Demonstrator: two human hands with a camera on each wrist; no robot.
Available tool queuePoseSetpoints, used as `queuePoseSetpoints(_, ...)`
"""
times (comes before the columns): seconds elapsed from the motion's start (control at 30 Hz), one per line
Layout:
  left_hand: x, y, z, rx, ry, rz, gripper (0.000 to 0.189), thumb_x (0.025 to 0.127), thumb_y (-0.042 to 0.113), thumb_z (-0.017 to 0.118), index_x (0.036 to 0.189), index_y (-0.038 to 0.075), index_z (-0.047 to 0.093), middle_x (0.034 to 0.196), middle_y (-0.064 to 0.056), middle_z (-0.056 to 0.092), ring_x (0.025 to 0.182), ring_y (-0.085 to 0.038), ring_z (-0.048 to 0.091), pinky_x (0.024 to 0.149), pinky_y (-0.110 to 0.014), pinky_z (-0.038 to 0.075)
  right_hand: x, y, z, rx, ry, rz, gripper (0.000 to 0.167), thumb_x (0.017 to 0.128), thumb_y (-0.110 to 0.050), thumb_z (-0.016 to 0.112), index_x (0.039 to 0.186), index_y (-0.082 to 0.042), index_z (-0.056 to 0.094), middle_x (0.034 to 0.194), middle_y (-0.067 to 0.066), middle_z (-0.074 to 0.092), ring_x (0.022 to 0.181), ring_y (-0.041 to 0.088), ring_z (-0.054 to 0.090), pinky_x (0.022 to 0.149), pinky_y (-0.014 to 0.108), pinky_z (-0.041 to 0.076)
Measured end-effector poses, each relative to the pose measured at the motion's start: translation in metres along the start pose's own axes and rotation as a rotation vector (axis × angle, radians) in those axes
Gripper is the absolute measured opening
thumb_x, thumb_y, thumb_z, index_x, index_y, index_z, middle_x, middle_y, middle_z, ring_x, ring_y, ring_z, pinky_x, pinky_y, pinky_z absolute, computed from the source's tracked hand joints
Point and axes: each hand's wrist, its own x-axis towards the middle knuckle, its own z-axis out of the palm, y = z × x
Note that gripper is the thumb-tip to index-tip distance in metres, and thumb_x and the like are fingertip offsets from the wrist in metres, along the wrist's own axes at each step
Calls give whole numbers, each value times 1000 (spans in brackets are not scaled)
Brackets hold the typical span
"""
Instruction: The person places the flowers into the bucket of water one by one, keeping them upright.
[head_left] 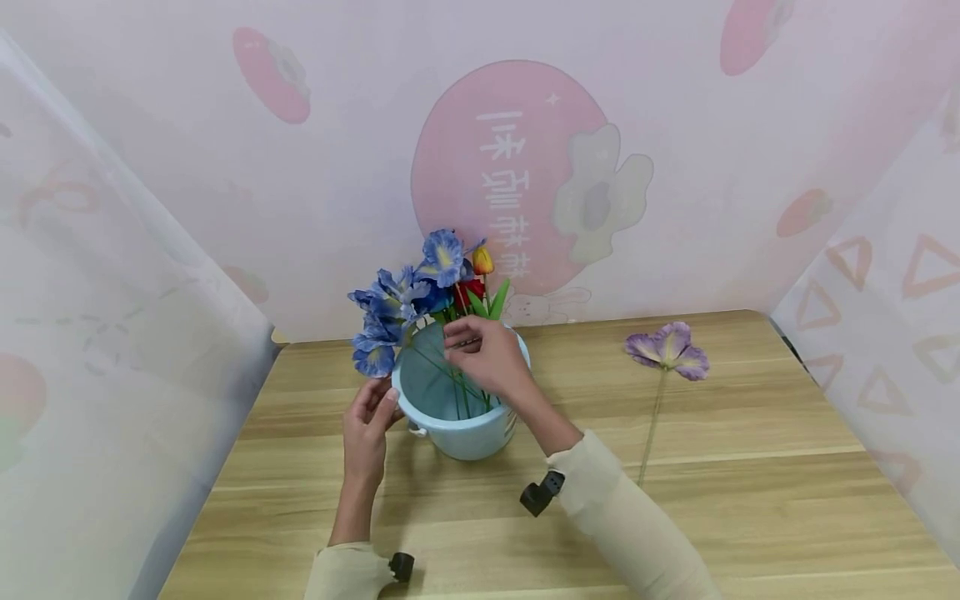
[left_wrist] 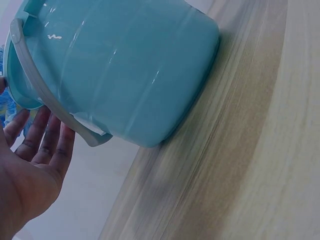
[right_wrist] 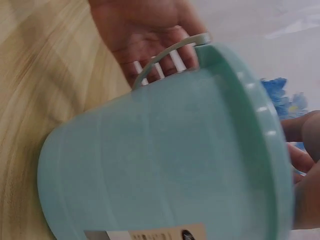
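A light blue bucket (head_left: 465, 429) stands upright on the table, holding artificial flowers. Blue irises (head_left: 386, 312) lean out over its left rim; a yellow-orange tulip (head_left: 482, 260) and a red flower (head_left: 470, 291) rise at the back. My left hand (head_left: 369, 425) is at the bucket's left side, its thumb tip right at the rim. In the left wrist view its fingers (left_wrist: 42, 140) extend loosely beside the white handle (left_wrist: 47, 95). Above the bucket's opening, my right hand (head_left: 487, 354) has loosely bent fingers near the stems, with nothing seen gripped between them.
A purple flower (head_left: 670, 350) with a long stem lies on the wooden table (head_left: 750, 467) to the right of the bucket. Close behind the table stands a printed backdrop (head_left: 337, 192), with more pale panels at both sides.
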Motion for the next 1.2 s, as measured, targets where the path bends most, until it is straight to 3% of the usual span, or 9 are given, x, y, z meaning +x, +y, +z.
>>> queuePoseSetpoints(0.3,0,1,0,-6,12,22,36,107,7,64,139,-10,61,117,1,76,105,-10,76,80,-24,66,-24,2,-34,71,85,14,37,96,-10,77,133,-4,72,119,12,79,108,30,76,96,41,64)
queuePoseSetpoints(0.5,-2,6,1,5,26,42,36,105,6,67,136,-12,62,116,-3,76,102,-12,77,78,-23,66,-41,12,-58,125,135,34,37,97,-9,78,133,-7,72,123,18,77,109,31,75,92,36,65)
queuePoseSetpoints(0.63,-2,8,1,13,40,69,32,102,-1,67,130,-16,63,117,3,75,101,-9,76,77,-22,66,-52,19,-75,175,177,56,37,97,-6,77,133,-5,71,123,22,74,108,31,74,87,35,67)
queuePoseSetpoints(0.77,-2,9,1,29,42,112,29,101,-5,68,126,-18,62,118,7,75,101,-7,75,77,-22,66,-62,28,-92,211,221,72,36,97,-3,75,133,-3,70,124,23,72,106,28,74,84,30,68)
queuePoseSetpoints(1.0,-4,8,1,59,57,160,31,98,-5,71,128,-12,69,112,0,76,96,-9,76,76,-26,67,-81,47,-118,212,259,113,40,100,-4,72,139,3,64,130,28,67,100,12,73,85,25,66)
queuePoseSetpoints(1.2,-5,8,2,76,70,178,31,97,-6,72,128,-10,70,114,1,76,98,-8,76,76,-23,67,-94,66,-142,218,304,144,42,102,-4,70,142,6,60,120,5,70,102,9,74,88,23,65)
